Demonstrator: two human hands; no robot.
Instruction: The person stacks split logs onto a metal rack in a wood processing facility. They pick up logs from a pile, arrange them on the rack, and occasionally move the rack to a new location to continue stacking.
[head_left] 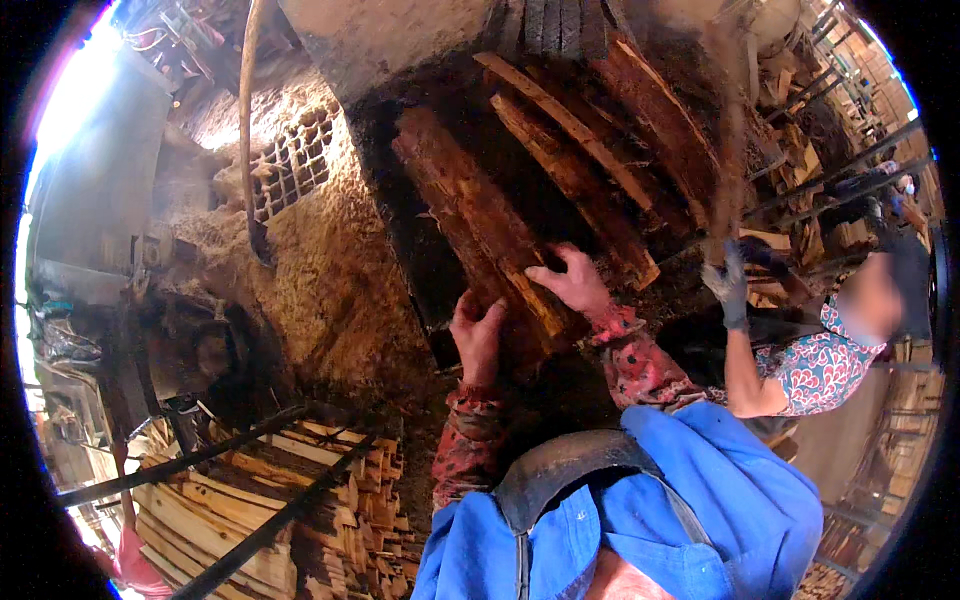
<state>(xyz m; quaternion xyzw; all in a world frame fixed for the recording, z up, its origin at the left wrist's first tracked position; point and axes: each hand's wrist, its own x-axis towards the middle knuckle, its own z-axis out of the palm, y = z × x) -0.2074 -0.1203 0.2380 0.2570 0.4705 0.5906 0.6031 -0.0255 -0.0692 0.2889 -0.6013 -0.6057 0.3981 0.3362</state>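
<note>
When seen from above, lies just ahead of the left hand (478, 338) and the right hand (577, 283), as a long, bark-covered slab (452, 190) on the dark table (425, 262). Runs lengthwise from upper left to lower right, with the near end between both hands and the far end well out of reach of either. Slants across the forward line, so leads away to the left of the right hand and ahead of the left one.

Comes nearest to the right hand, reaching over the right edge from the side; less surely to the left hand, beside the opposite edge near the lower end. Shows a spread grip on both sides, with thumb apart from curled fingers; cannot tell about firm contact with the wood.

Farther right, runs roughly parallel to a narrower slab (570, 175), well apart from a co-worker's gloved hand (728, 285).
</note>
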